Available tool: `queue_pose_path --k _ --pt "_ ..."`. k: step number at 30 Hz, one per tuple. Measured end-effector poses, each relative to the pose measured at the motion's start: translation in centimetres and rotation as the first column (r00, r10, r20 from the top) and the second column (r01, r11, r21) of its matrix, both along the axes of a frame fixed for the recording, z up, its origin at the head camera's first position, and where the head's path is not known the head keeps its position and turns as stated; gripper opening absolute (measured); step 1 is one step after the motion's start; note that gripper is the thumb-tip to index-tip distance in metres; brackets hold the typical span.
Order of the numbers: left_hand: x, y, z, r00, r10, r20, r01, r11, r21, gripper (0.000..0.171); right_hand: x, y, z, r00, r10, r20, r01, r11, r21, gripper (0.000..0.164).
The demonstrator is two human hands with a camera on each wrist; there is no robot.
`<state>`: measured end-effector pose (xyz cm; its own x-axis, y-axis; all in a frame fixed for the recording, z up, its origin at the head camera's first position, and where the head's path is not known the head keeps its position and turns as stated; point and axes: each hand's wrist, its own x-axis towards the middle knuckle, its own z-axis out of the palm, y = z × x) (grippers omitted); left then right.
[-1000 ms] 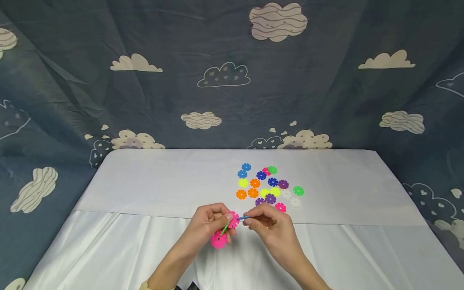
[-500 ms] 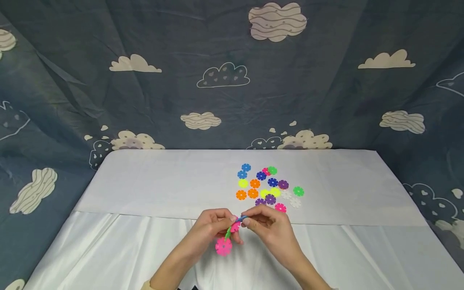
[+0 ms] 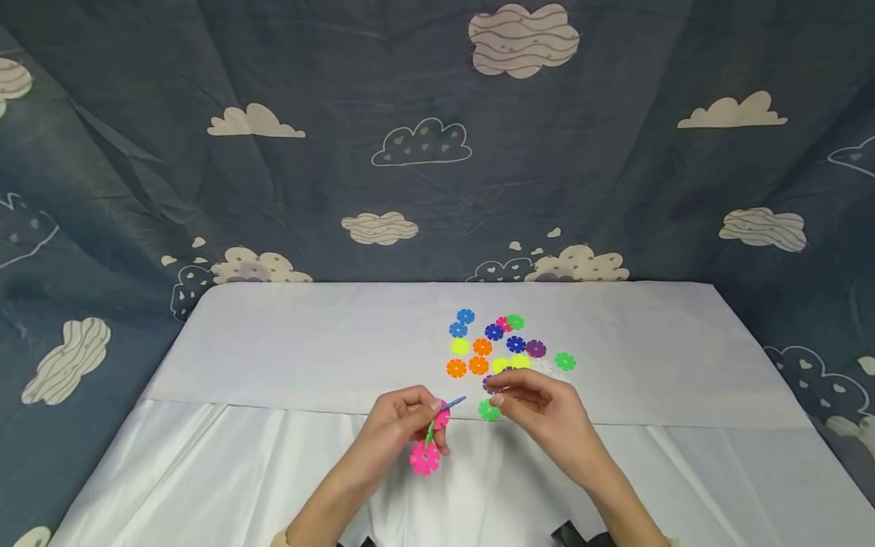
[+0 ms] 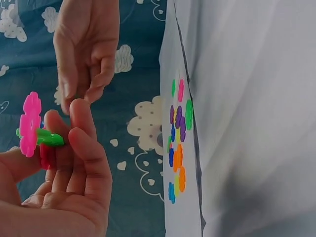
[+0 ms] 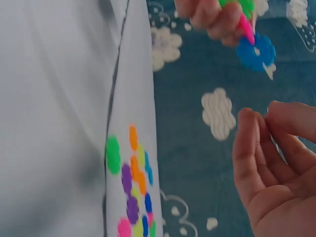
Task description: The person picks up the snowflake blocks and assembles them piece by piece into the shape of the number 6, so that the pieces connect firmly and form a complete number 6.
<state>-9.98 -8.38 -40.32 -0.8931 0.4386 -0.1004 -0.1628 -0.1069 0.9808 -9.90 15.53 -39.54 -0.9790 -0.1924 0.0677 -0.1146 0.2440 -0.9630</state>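
My left hand [image 3: 399, 422] pinches a chain of notched plastic discs above the near part of the table. A pink disc [image 3: 424, 458] hangs lowest, joined by a green disc [image 4: 51, 138] to a second pink disc [image 3: 443, 417]. At the chain's upper end a blue disc [image 5: 256, 52] is slotted edge-on into that pink one. Apart from the chain, to its right, my right hand [image 3: 550, 406] hovers with loosely bent fingers and nothing visible between them. Below its fingertips in the head view lies a loose green disc [image 3: 488, 410].
Several loose discs, among them an orange disc [image 3: 456, 368], a purple disc [image 3: 536, 349] and a green disc [image 3: 564, 361], lie spread on the white table [image 3: 307, 342] beyond the hands. A dark cloud-print curtain [image 3: 410, 76] stands behind and at both sides.
The right hand has let go of the blue disc and moved right, away from the chain. The blue disc stays on the chain in the left hand. A green disc on the table is uncovered.
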Motion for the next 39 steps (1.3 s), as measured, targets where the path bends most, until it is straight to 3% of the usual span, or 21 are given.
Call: queue_pose_path --k 5,9,13,20,25,28,33,39 --pt "-0.2 -0.1 0.1 1.0 0.012 -0.015 -0.012 1.0 -0.013 0.025 -0.7 1.2 -0.1 0.998 -0.061 -0.014 0.062 0.99 0.126 0.021" --pt "-0.3 -0.2 0.1 1.0 0.026 -0.003 -0.026 0.999 -0.026 0.024 -1.6 1.4 -0.6 0.998 -0.062 0.015 0.056 0.961 0.271 0.023" --pt "-0.3 -0.3 0.0 1.0 0.027 0.014 -0.026 0.999 -0.034 0.024 -2.7 1.1 -1.8 0.999 0.018 0.045 -0.034 0.914 0.404 0.025" --pt "-0.4 -0.4 -0.1 0.999 0.027 0.026 -0.026 0.999 -0.04 0.023 -4.0 0.7 -3.5 0.967 0.242 0.078 -0.25 0.845 0.474 0.034" --pt "-0.4 -0.4 -0.2 0.999 0.028 0.033 -0.027 0.999 -0.044 0.022 -4.7 0.8 -4.1 0.944 0.323 0.061 -0.304 0.79 0.532 0.034" --pt "-0.4 -0.4 -0.2 0.999 0.025 0.036 -0.023 0.999 -0.045 0.023 -4.9 1.0 -4.3 0.938 0.343 0.055 -0.315 0.771 0.554 0.034" --pt "-0.3 -0.3 -0.1 0.999 0.017 0.041 -0.015 0.999 -0.043 0.025 -4.7 1.1 -4.3 0.946 0.314 0.079 -0.3 0.756 0.582 0.029" --pt "-0.3 -0.4 0.0 0.999 0.03 0.042 -0.027 0.998 -0.055 0.025 -3.6 0.4 -3.4 0.987 0.154 0.04 -0.141 0.73 0.669 0.023"
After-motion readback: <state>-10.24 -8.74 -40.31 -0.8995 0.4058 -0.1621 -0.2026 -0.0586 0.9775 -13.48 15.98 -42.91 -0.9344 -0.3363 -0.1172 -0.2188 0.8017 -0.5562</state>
